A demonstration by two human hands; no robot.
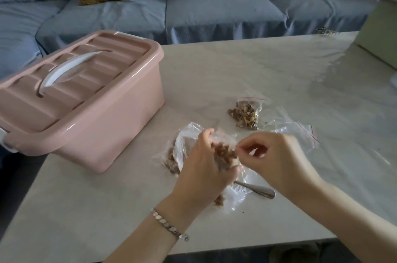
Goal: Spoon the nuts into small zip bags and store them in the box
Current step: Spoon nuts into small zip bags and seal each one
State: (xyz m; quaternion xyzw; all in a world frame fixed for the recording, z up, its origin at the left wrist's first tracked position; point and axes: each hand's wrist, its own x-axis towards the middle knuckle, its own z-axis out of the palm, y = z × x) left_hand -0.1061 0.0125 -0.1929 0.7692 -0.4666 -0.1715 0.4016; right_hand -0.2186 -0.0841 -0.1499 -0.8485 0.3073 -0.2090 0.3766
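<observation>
— Clear plastic, that is what both hands are busy with: a small transparent zip bag of brown nut pieces [225, 155] held up between them, just over the pale stone-look surface [214, 73].

— Which hand does what?

— The left hand [204, 161] is wrapped around the bag's lower part, fingers closed on it. The right hand [277, 157] has thumb and forefinger pinched together at the bag's top edge, clamped on the strip there, as far as I can tell through the blur.

— So the step is sealing?

— I judge so. The long metal spoon [256, 190] lies on the surface under the hands, in nobody's grip, partly on a flat clear bag [233, 198] with a few nuts in it. That suggests filling of this bag is over and the closure is being pressed.

— What else is done?

— One filled red-striped zip bag of nuts [245, 113] lies beyond the hands. Empty red-striped bags [300, 134] lie to its right. A larger loose clear bag with nuts [178, 155] sits left of the hands.

— And the box?

— The pink plastic storage box with a white handle [81, 95] stands at the left, lid on. Nothing can go in yet.

— Next move, then?

— Run the pinch along the whole strip so no nuts spill, then free a hand to open that lid.
</observation>
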